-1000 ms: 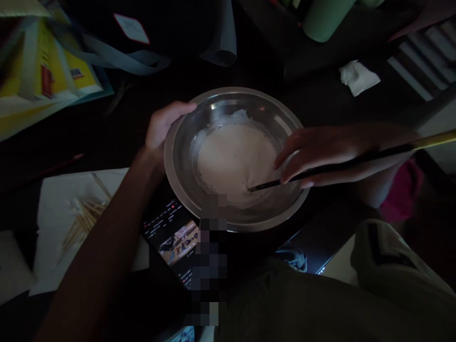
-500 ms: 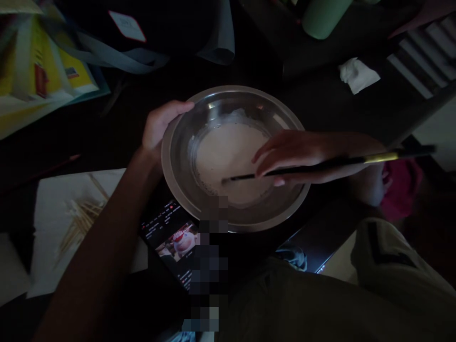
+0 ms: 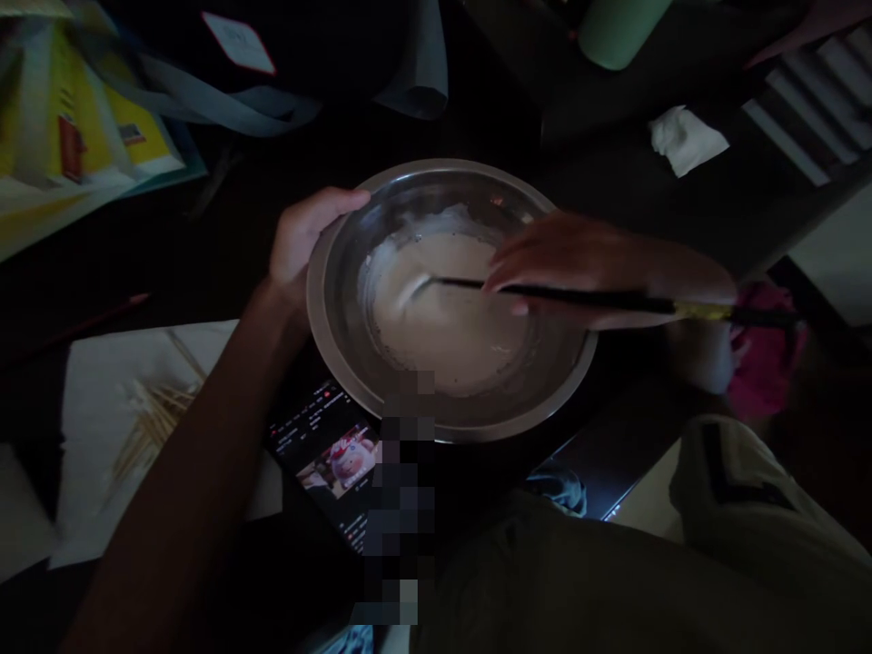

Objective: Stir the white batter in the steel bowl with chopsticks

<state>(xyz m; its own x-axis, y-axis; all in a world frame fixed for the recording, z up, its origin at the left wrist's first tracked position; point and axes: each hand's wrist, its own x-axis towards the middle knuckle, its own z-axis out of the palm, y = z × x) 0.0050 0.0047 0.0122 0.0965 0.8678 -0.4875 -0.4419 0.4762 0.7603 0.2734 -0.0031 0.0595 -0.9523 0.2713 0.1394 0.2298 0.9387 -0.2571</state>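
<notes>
Inside, pale batter [image 3: 450,318], steel bowl [image 3: 545,386]

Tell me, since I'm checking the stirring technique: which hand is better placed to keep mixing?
Right. The right hand grips the thin black stick, its tip in the pale batter. The left hand clasps the steel bowl rim.

- The bowl [image 3: 327,300] I grip with my left hand [image 3: 300,241] is silver-grey steel, with dull glints.
- The batter [image 3: 442,318] in it is pale cream, speckled dark at its near edge.
- The stick [image 3: 579,295] in my right hand [image 3: 586,263] is black, with a yellow-gold band near its far end.
- The tissue [image 3: 685,141] is white.
- The cup [image 3: 617,32] is mint green.
- The box [image 3: 74,136] is yellow with a red patch.
- The cloth [image 3: 763,363] is bright pink.
- The toothpicks [image 3: 153,427] are pale tan on white paper [image 3: 95,490].
</notes>
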